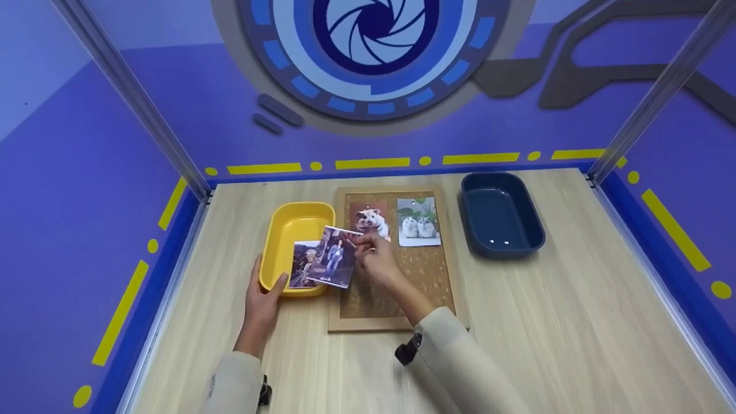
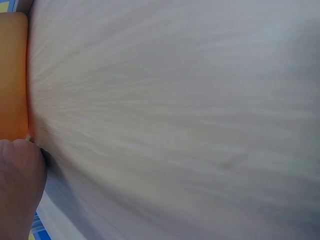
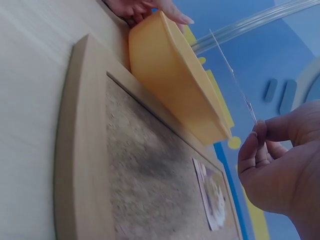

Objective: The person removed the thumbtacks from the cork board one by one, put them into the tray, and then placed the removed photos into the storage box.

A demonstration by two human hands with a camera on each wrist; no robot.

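My right hand [image 1: 376, 260] pinches a photo [image 1: 335, 259] by its edge, above the right side of the yellow tray [image 1: 269, 253]. The photo shows a standing figure; the right wrist view has it nearly edge-on, held between thumb and fingers. Another photo [image 1: 300, 267] lies in the tray, partly covered by the held one. My left hand [image 1: 263, 305] grips the tray's near left corner, thumb over the rim. A cork board [image 1: 425, 282] beside the tray bears a hamster photo [image 1: 368, 215], partly behind my right hand, and a photo of two white hamsters [image 1: 418, 224].
A dark blue tray [image 1: 500, 213] stands to the right of the board, with two small shiny pins [image 1: 499, 242] in its near end. The board's wooden frame [image 1: 397, 325] is raised. Walls enclose the pale wooden table [image 1: 535, 333] at the back and sides.
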